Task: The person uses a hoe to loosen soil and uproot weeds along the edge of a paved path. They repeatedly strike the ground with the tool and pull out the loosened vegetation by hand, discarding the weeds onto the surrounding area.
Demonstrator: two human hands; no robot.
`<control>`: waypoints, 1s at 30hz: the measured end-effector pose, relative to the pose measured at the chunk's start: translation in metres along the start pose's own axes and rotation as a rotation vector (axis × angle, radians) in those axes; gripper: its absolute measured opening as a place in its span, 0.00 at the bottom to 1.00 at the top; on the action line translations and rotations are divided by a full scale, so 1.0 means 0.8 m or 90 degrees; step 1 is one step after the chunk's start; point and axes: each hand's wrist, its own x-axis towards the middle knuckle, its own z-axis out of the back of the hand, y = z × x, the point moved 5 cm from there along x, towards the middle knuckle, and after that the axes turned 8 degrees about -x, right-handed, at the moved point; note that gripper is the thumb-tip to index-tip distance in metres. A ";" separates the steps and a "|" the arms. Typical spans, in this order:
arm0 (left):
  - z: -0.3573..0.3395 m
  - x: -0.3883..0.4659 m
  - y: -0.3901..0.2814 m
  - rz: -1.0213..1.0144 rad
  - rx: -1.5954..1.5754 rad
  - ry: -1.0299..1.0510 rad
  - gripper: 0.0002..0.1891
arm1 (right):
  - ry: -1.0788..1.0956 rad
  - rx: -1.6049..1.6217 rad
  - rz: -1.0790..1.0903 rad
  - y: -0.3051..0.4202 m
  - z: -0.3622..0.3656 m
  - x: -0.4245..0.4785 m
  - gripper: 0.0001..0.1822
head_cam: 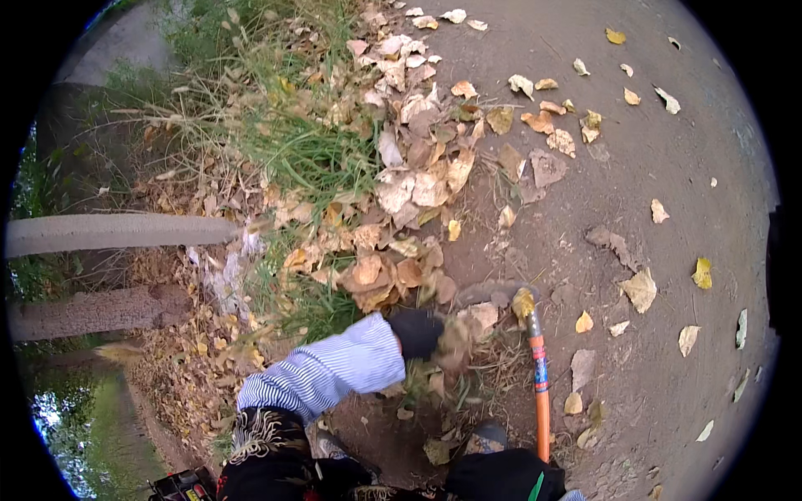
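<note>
My left hand (416,334), in a black glove below a blue-and-white striped sleeve (332,366), reaches low over the ground. It is blurred. Right at its fingers is a blurred clump of dry leaves and grass (457,343); whether they grip it cannot be made out. To its right is a sickle with an orange handle (542,407) and a curved blade (485,291) along the soil. Yellowish matter covers the joint of blade and handle. The lower handle runs to my right hand (556,470), mostly hidden behind dark cloth (501,476) at the bottom edge.
Fallen leaves (413,181) lie thick along green grass (307,150). A bare dirt path (658,156) with scattered leaves spans the right side. Two tree trunks (119,235) (94,311) stand at left. My shoe (487,436) is below; a dark red-and-black object (185,485) sits bottom left.
</note>
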 end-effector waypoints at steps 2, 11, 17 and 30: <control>-0.169 -0.050 -0.019 -0.120 -0.050 0.034 0.12 | 0.012 0.034 0.022 0.024 -0.002 0.013 0.10; -0.048 -0.054 0.046 0.135 0.238 -0.320 0.26 | 0.031 0.190 0.040 0.129 -0.034 0.063 0.10; -0.066 -0.082 0.234 0.664 -0.331 -0.416 0.27 | 0.096 0.047 0.110 0.180 -0.052 0.070 0.13; 0.014 -0.084 0.156 0.373 -0.103 -0.214 0.23 | 0.004 -0.219 0.228 0.123 -0.081 0.062 0.18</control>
